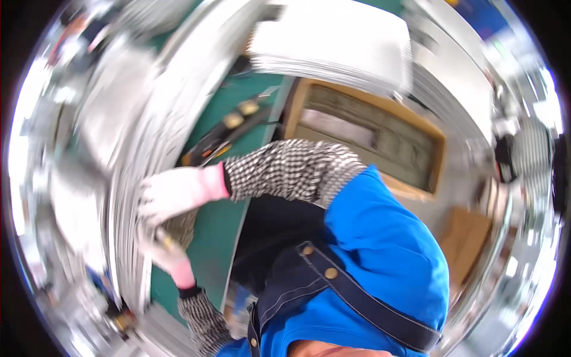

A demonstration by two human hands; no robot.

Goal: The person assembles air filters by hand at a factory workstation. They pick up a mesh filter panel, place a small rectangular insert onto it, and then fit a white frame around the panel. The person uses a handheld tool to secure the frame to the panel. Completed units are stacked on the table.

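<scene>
My right hand, in a white and pink work glove, reaches left across the green bench. Its fingers stretch out over a stack of long, pale, thin strips or sheets and are blurred by motion. Just below it, my left hand, gloved alike, is bent at the edge of the same stack. A small yellowish and dark item shows by its thumb, too smeared to name. A grey-green bundle lies on the bench beside both hands. Both forearms wear black-and-white checked sleeve covers.
Black and yellow hand tools lie on the green bench beyond my right forearm. A brown-rimmed box holds grey-green pieces. Behind it stands a tall stack of white sheets. A brown cardboard piece is at the right.
</scene>
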